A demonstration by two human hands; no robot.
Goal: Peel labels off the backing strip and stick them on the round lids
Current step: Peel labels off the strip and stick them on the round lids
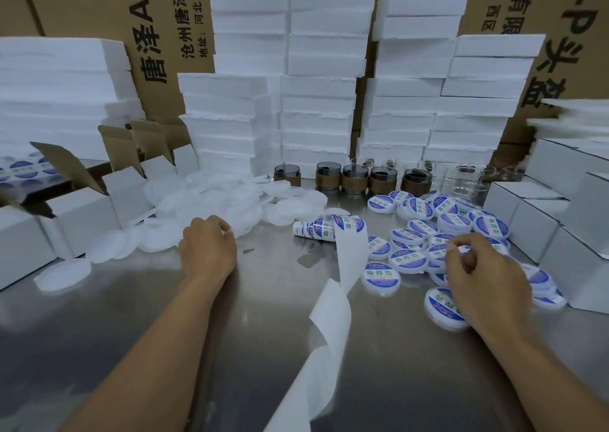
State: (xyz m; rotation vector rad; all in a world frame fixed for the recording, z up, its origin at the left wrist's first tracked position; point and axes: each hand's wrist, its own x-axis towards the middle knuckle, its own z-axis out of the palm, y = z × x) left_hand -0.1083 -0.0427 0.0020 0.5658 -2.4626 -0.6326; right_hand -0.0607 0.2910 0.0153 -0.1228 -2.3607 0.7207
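Labelled lid (462, 250) seemingly between right fingers (474, 243)

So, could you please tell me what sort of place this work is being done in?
Likely a warehouse packing bench: printed cartons and stacked white foam blocks behind, heaps of labelled lids on a steel table.

A row of small dark glass jars with brown bands (352, 179) stands on the shiny grey metal table (230, 333). Behind the jars are tall stacks of white foam blocks (316, 102) and big brown cardboard boxes with black writing (164, 26). Left of the jars sit open little white card boxes (79, 214). Right of the jars are clear glass cups (461, 183).
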